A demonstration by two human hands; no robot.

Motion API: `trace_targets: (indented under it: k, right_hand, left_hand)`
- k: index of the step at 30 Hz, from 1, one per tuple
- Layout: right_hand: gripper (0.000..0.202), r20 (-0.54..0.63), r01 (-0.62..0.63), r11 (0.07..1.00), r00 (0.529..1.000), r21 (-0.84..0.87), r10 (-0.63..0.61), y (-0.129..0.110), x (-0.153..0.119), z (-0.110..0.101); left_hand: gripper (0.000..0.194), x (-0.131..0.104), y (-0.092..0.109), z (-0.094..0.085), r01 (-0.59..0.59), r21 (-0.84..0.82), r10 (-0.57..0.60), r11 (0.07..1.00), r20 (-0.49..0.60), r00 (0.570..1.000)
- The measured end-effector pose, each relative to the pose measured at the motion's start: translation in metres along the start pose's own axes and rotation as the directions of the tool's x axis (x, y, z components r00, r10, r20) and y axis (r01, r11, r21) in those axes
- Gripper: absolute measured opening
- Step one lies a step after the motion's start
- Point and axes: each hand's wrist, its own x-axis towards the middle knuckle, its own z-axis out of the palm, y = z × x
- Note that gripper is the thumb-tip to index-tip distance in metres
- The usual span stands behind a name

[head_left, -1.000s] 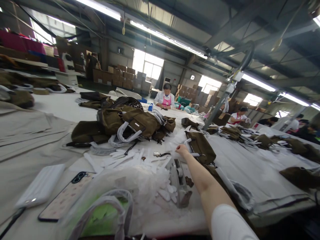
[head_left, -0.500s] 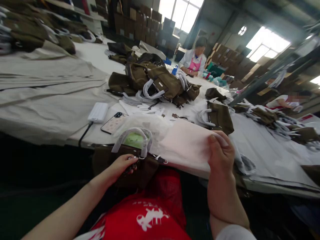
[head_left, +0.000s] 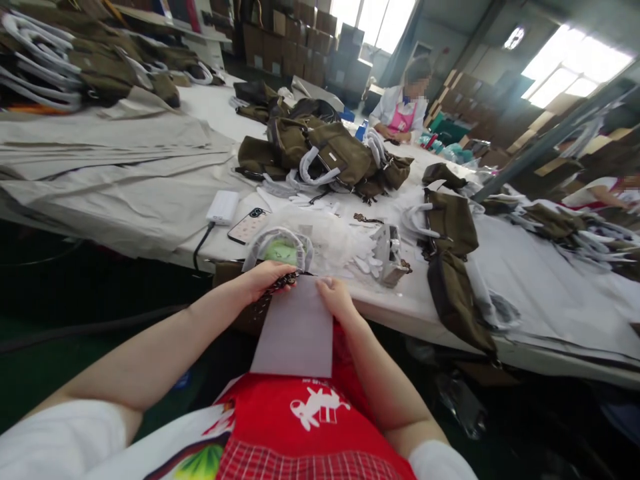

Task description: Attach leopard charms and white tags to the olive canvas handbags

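My right hand [head_left: 337, 299] pinches the upper edge of a pale, flat sheet [head_left: 295, 337], which hangs in front of my red apron. Close by on the left, my left hand [head_left: 274, 279] is closed on a dark, chain-like piece [head_left: 286, 283], its details too small to make out. Behind my hands, an olive bag [head_left: 227, 273] is mostly hidden below the table edge. Its wrapped handle [head_left: 255, 247] arches up, with something light green [head_left: 281, 251] showing inside the loop.
A phone [head_left: 249, 225] and a white power block [head_left: 223, 208] with a black cable lie at the left. Olive bags [head_left: 345, 157] are heaped beyond. A metal holder [head_left: 390, 253] and more bags [head_left: 453, 220] stand right. A co-worker [head_left: 403, 110] sits at the far side.
My right hand has brought the sheet from the right down to the front of my body, beside my left hand. The metal holder it covered now shows.
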Motion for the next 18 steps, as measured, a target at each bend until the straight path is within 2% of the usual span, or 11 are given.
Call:
trace_targets:
  k: [2,5,7,10,12,16,18]
  right_hand:
    - [0.03,-0.085,0.013,0.998,0.996,0.069,-0.007,0.0,-0.001,0.02]
    - [0.032,-0.129,0.028,0.987,0.992,0.159,-0.007,0.001,-0.002,0.044]
    - [0.033,-0.17,0.033,0.973,0.986,0.227,0.006,0.003,-0.002,0.054]
    - [0.032,-0.252,0.096,0.953,0.968,0.287,-0.021,0.004,-0.002,0.06]
    - [0.032,-0.296,0.145,0.945,0.954,0.293,-0.055,0.003,-0.003,0.061]
    - [0.032,-0.31,0.178,0.937,0.947,0.301,-0.081,0.003,-0.005,0.062]
    - [0.032,-0.307,0.187,0.936,0.947,0.3,-0.09,0.003,-0.005,0.063]
  left_hand:
    - [0.035,-0.005,-0.001,0.004,-0.034,0.045,0.034,0.998,0.004,0.999]
    - [0.044,-0.011,-0.012,0.009,-0.102,0.181,0.106,0.978,-0.011,0.994]
    - [0.045,-0.012,-0.022,0.01,-0.154,0.308,0.176,0.939,-0.046,0.983]
    - [0.038,-0.009,-0.035,0.01,-0.201,0.44,0.282,0.875,-0.127,0.951]
    - [0.03,-0.007,-0.042,0.009,-0.222,0.499,0.36,0.838,-0.2,0.911]
    - [0.025,-0.003,-0.054,0.009,-0.154,0.62,0.476,0.77,-0.396,0.785]
    - [0.027,-0.001,-0.059,0.008,-0.148,0.611,0.485,0.778,-0.435,0.758]
